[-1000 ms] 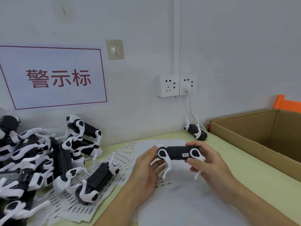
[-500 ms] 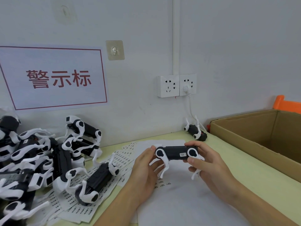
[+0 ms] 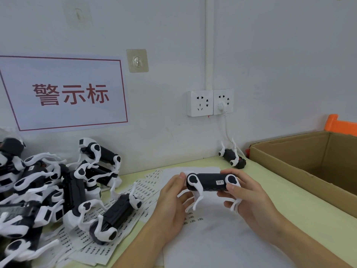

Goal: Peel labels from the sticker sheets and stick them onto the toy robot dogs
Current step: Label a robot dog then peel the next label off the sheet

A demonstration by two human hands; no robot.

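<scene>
So both hands hold the dog [image 3: 209, 184] above the backing sheet [image 3: 222, 229] mid-worktop: left hand [image 3: 172, 202] cups one end, right hand [image 3: 249, 198] fingers curl round the other. Label [image 3: 219, 182] looks on; I'd rub it flat with a thumb, corners first.

Print on the sticker sheets [image 3: 90, 248] is reading too small; the frame's right edge is cropping the cardboard box [image 3: 309, 167].

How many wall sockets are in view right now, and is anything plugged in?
2: side by side on the wall above the table. The left socket has nothing plugged in; the right socket holds a white plug.
</scene>
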